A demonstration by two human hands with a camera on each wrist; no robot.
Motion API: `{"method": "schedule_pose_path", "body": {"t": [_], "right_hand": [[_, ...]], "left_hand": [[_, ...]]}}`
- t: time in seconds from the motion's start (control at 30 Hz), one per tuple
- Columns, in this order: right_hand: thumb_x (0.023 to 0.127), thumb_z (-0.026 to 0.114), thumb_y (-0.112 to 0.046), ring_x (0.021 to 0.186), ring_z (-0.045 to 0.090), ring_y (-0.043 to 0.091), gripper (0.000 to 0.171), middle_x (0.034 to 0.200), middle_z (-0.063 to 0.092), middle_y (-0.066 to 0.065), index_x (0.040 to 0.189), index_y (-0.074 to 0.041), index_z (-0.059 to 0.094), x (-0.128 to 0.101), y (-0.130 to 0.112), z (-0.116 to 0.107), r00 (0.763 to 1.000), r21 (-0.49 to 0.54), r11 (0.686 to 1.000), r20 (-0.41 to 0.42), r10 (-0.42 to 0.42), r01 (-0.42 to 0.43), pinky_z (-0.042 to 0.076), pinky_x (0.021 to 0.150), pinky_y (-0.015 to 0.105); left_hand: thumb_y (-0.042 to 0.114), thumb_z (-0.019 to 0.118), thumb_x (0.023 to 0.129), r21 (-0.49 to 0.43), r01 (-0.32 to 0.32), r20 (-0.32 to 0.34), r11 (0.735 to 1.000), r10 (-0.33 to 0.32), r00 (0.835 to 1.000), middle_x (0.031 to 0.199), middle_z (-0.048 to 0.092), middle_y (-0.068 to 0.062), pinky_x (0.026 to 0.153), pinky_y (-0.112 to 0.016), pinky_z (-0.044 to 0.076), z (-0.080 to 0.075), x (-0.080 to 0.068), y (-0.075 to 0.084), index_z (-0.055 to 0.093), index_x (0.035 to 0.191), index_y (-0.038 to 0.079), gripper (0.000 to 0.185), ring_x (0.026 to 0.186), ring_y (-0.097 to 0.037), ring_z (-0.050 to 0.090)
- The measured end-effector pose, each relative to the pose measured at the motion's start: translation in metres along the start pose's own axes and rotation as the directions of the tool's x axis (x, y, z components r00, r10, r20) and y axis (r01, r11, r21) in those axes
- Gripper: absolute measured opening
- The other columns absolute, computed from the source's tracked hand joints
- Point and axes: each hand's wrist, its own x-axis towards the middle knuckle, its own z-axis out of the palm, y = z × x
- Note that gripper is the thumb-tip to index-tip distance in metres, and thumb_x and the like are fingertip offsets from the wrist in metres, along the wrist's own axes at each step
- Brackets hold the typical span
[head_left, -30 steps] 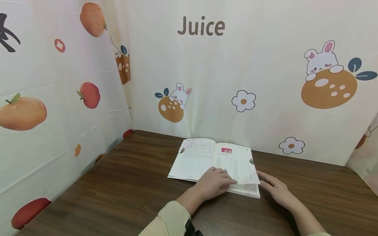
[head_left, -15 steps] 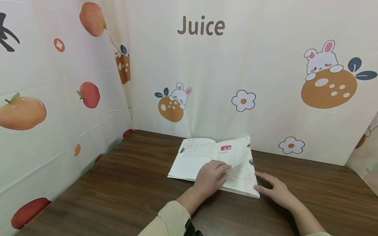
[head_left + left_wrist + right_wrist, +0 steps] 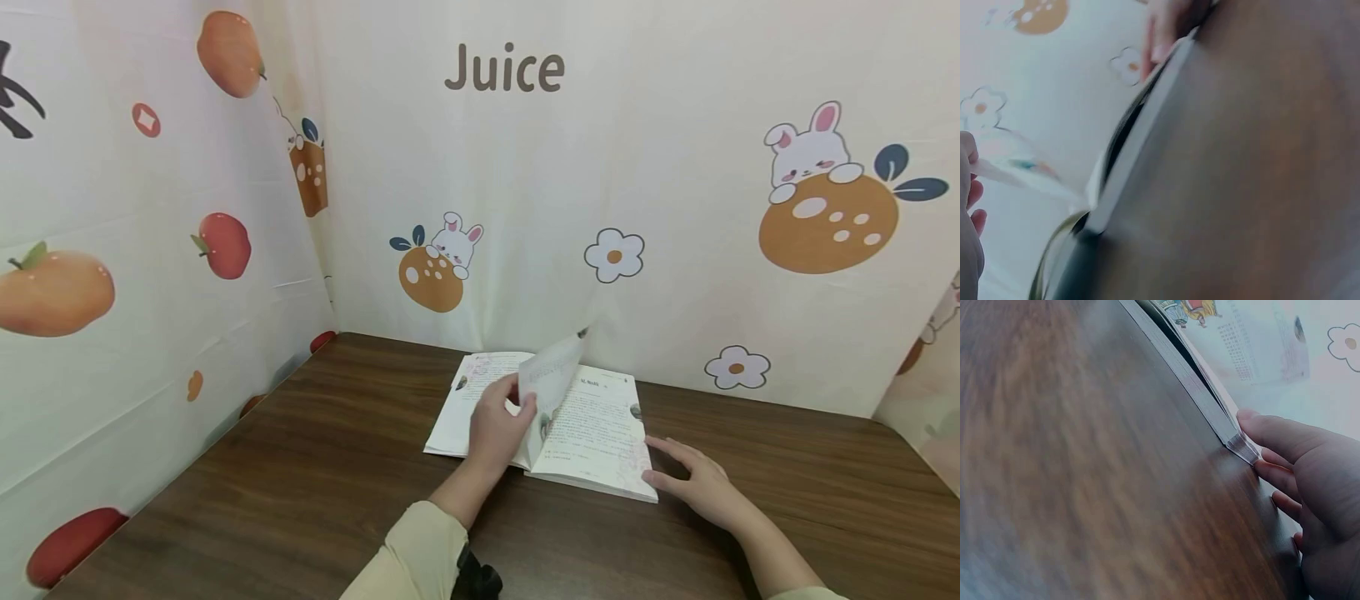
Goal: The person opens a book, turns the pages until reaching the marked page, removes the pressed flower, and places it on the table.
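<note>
Now your left hand (image 3: pixel 497 425) pinches a lifted page (image 3: pixel 553 373) mid-turn while your right hand's (image 3: pixel 693 483) relaxed fingers steady the book (image 3: pixel 592 433); next, lay it leftward.

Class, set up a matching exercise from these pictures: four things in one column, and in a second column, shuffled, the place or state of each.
Things:
1. left hand
2. right hand
3. raised page
4. open book

Places or states:
A. lies flat on the brown table
B. stands curved up over the middle of the book
C. rests on the table, thumb at the book's right corner
D. holds the page's edge

Pairs: 1-D, 2-C, 3-B, 4-A
</note>
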Motion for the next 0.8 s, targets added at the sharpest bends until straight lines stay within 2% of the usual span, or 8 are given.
{"method": "schedule_pose_path", "body": {"t": [0.1,0.17,0.27,0.33,0.57,0.73,0.8], "right_hand": [[0.082,0.063,-0.048,0.125,0.022,0.056,0.068,0.139,0.031,0.032,0.136,-0.01,0.046,0.001,0.001,0.001,1.0,-0.007,1.0,0.003,0.001,-0.001,0.019,0.086,0.075],[0.082,0.063,-0.048,0.125,0.022,0.056,0.068,0.139,0.031,0.032,0.136,-0.009,0.046,0.001,0.001,0.001,1.0,-0.008,1.0,0.005,0.003,-0.003,0.019,0.086,0.075],[0.082,0.063,-0.048,0.125,0.021,0.057,0.069,0.139,0.03,0.033,0.136,-0.009,0.046,0.001,0.0,0.001,1.0,-0.005,1.0,0.006,0.01,-0.01,0.019,0.086,0.075],[0.082,0.063,-0.048,0.124,0.022,0.057,0.069,0.139,0.03,0.033,0.136,-0.009,0.045,0.0,-0.001,0.0,1.0,-0.005,1.0,0.007,0.011,-0.011,0.019,0.087,0.075],[0.082,0.064,-0.047,0.124,0.023,0.056,0.068,0.138,0.032,0.033,0.135,-0.009,0.047,-0.001,-0.002,-0.001,1.0,-0.009,1.0,-0.003,-0.001,0.001,0.02,0.086,0.074],[0.082,0.064,-0.048,0.125,0.022,0.056,0.069,0.139,0.031,0.033,0.136,-0.009,0.046,0.0,0.0,0.0,1.0,-0.008,1.0,0.009,0.004,-0.004,0.02,0.086,0.075],[0.082,0.064,-0.047,0.125,0.022,0.056,0.069,0.139,0.031,0.032,0.136,-0.009,0.046,0.001,0.001,0.0,1.0,-0.006,1.0,0.012,0.003,-0.003,0.02,0.087,0.075]], "left_hand": [[0.015,0.065,0.08,-0.063,0.116,-0.029,0.991,-0.118,0.993,0.072,0.058,0.002,0.059,-0.026,0.042,-0.01,0.01,-0.012,0.067,0.097,0.007,0.019,0.068,-0.012,0.053],[0.015,0.066,0.08,-0.095,0.203,-0.025,0.975,-0.206,0.978,0.069,0.057,0.001,0.057,-0.025,0.041,-0.018,0.017,-0.02,0.067,0.098,0.007,0.019,0.065,-0.013,0.052],[0.018,0.067,0.082,-0.082,0.341,0.047,0.937,-0.338,0.94,0.07,0.057,-0.002,0.057,-0.025,0.041,-0.031,0.025,-0.032,0.067,0.102,0.006,0.023,0.065,-0.014,0.05],[0.02,0.068,0.083,-0.039,0.402,0.11,0.915,-0.396,0.912,0.073,0.058,-0.003,0.058,-0.026,0.042,-0.038,0.03,-0.042,0.067,0.101,0.005,0.024,0.067,-0.015,0.05],[0.03,0.061,0.089,0.095,0.507,0.277,0.857,-0.512,0.813,0.076,0.059,-0.003,0.06,-0.029,0.042,-0.063,0.038,-0.07,0.068,0.086,0.007,0.024,0.069,-0.017,0.052],[0.026,0.063,0.087,0.221,0.506,0.368,0.834,-0.552,0.748,0.081,0.059,-0.004,0.062,-0.031,0.042,-0.078,0.037,-0.084,0.066,0.082,0.007,0.02,0.073,-0.019,0.051],[0.024,0.063,0.086,0.271,0.506,0.401,0.819,-0.573,0.714,0.08,0.057,-0.004,0.062,-0.03,0.041,-0.084,0.036,-0.088,0.065,0.08,0.007,0.018,0.073,-0.019,0.05]]}}
